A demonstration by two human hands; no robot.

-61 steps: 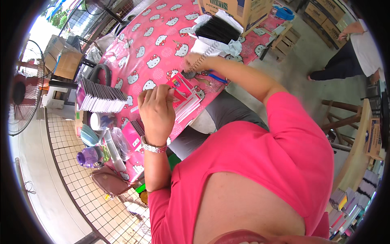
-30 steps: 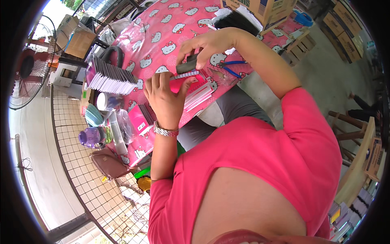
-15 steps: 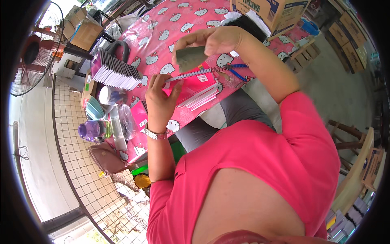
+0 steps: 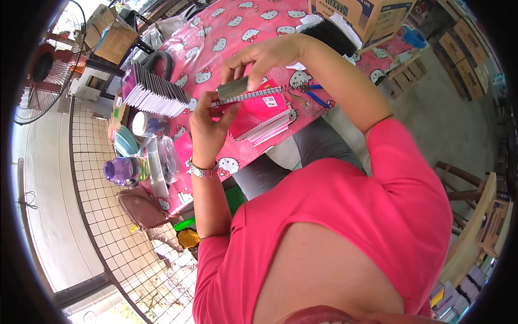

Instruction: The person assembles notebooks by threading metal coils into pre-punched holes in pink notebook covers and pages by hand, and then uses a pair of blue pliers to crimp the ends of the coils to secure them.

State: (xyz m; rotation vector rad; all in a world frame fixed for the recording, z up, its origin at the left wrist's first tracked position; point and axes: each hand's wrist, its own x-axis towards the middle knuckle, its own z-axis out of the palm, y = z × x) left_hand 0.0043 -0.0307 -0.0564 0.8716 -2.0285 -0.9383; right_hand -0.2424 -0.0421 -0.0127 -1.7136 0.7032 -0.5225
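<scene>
My left hand (image 4: pixel 209 121) is closed on the left end of a pink notebook (image 4: pixel 252 113), thumb in front and fingers behind. A metal spiral coil (image 4: pixel 270 92) runs along the notebook's far edge, its right end sticking out past the cover. Above that edge, my right hand (image 4: pixel 267 56) grips a dark grey-green flat block (image 4: pixel 233 88), which lies against or just behind the left part of the coil. Whether the block presses on the coil is hard to tell. Several more notebooks (image 4: pixel 264 129) are stacked underneath. Blue-handled pliers (image 4: pixel 317 98) lie by the coil's right end.
A row of spiral notebooks (image 4: pixel 154 93) stands at the left, near a lidded jar (image 4: pixel 145 125) and a purple bottle (image 4: pixel 121 170). Black coils (image 4: pixel 329 35) and a cardboard box (image 4: pixel 367 19) sit at the far right of the patterned pink tablecloth (image 4: pixel 229 54).
My right hand has moved left and down, bringing the block from above the notebook to the coil's left part. The block now appears tilted flatter. My left hand stays nearly in place.
</scene>
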